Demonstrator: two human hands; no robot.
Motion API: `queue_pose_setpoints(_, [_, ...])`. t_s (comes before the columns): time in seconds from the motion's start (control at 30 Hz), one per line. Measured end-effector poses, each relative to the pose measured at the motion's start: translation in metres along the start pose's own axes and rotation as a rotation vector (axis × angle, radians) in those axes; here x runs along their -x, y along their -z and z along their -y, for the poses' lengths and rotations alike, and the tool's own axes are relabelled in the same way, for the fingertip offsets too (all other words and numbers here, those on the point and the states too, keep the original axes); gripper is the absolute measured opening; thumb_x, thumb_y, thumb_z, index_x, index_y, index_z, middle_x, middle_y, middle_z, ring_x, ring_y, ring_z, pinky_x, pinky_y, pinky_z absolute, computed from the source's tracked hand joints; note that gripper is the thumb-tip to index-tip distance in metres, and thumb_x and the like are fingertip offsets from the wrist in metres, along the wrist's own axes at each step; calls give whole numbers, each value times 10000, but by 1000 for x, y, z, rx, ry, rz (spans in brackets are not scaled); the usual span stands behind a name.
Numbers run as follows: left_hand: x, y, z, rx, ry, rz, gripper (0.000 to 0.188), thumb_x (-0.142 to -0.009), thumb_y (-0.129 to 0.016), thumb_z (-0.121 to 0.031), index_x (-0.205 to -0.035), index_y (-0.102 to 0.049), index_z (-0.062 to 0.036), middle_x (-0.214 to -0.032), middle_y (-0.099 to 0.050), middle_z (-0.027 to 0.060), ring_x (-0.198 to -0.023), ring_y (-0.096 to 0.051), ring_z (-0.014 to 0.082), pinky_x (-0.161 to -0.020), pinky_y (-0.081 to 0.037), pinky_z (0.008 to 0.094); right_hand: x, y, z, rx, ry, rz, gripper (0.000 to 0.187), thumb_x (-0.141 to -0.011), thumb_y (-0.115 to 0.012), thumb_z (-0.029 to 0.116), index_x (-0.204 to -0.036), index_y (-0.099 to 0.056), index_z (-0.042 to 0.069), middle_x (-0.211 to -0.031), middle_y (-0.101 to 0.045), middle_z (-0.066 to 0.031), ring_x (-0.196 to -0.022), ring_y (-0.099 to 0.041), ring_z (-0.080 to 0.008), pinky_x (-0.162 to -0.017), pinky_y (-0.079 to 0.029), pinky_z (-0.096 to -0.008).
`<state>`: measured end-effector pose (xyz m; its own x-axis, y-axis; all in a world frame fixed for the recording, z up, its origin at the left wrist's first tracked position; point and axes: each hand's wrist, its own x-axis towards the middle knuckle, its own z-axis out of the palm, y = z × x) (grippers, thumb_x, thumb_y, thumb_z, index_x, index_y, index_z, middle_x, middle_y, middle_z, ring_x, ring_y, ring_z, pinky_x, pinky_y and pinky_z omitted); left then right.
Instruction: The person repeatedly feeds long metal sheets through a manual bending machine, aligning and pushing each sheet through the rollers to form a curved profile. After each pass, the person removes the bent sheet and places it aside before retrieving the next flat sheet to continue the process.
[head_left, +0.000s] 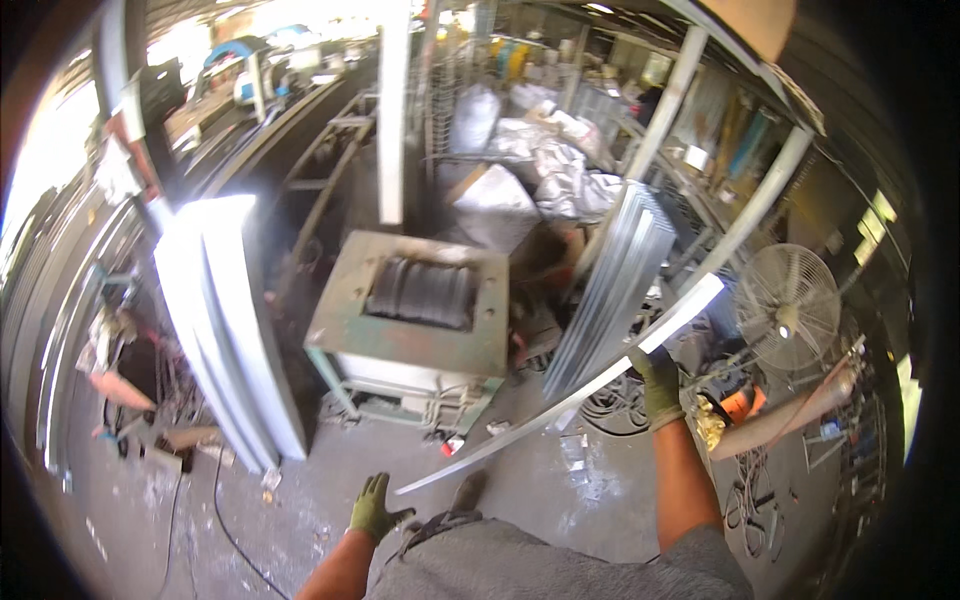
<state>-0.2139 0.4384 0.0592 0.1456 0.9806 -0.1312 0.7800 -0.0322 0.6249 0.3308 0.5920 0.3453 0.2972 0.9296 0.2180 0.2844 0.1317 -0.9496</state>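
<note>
My right hand (658,382), in a green glove, is raised and closed around a long thin strip of shiny sheet metal (560,403). The strip slants from upper right down to lower left, ending above the floor near my left hand. That gloved left hand (375,508) hangs low with fingers spread, holding nothing, just left of the strip's lower end. Straight ahead stands a green-framed rolling machine (410,320) with dark rollers showing in its top opening.
A stack of pale metal sheets (225,330) leans left of the machine. More ribbed strips (615,285) lean to its right. A pedestal fan (788,305) stands at right, with cables and clutter on the concrete floor. White sacks are piled behind.
</note>
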Motion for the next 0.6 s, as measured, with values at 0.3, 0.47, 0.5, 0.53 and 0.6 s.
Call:
queue_pose_setpoints(0.3, [110, 46, 61, 14, 156, -182, 513, -888, -811, -357, -1374, -723, -217, -1352, -754, 129, -1230, -728, 339, -1029, -585, 471, 33, -160, 12, -240, -287, 263, 515, -1032, -674, 393, -1362, -674, -1, -1297, -713, -107, -1214, -672, -222, -1044, -554, -395])
queue_pose_setpoints(0.47, [140, 73, 14, -119, 259, -250, 385, -907, -774, -334, -1282, -745, -250, -1207, -797, 91, -1073, -763, 374, -889, -613, 503, 57, -250, -22, -277, -236, 457, 611, -1062, -679, 543, -1463, -593, 90, -1312, -667, -36, -1173, -660, -165, -1037, -528, -341])
queue_pose_setpoints(0.5, [140, 77, -3, -127, 281, -266, 370, -913, -765, -329, -1274, -744, -250, -1188, -800, 86, -1054, -764, 380, -874, -613, 508, 75, -270, -28, -262, -326, 491, 626, -1057, -691, 540, -1479, -585, 88, -1320, -666, -27, -1171, -657, -155, -1028, -524, -328])
queue_pose_setpoints(0.53, [138, 80, -21, -126, 295, -290, 345, -912, -767, -328, -1246, -738, -250, -1153, -798, 83, -1021, -763, 385, -859, -610, 518, 99, -286, -33, -354, -443, 537, 647, -1051, -696, 550, -1497, -575, 97, -1336, -664, -23, -1213, -638, -148, -1017, -527, -330])
queue_pose_setpoints(0.6, [122, 86, -55, -205, 325, -277, 292, -909, -771, -326, -1183, -712, -243, -1077, -789, 91, -958, -760, 399, -832, -602, 542, 122, -313, -36, -392, -554, 604, 657, -1035, -713, 557, -1509, -580, 123, -1348, -674, -22, -1223, -635, -150, -967, -543, -348])
